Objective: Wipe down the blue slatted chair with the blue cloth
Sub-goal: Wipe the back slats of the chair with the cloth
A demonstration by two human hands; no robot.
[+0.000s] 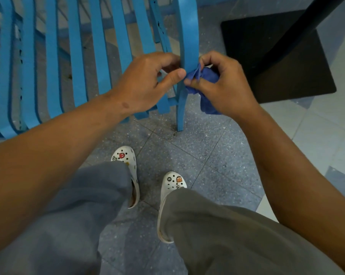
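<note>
The right hand has the blue cloth bunched in curled fingers, pressed against the outer edge of the chair's end slat, with a loose tail hanging below the palm. The left hand curls round the same slat from the other side, thumb laid across its front, steadying it. The blue slatted chair stands on the speckled tile floor, its leg just ahead of the white clogs. With the cloth so wadded, I'd worry it only skims the edge and misses the slat's face. The dangling tail could snag between slats, and a hard pull might scrape the chair toward the black table base.
</note>
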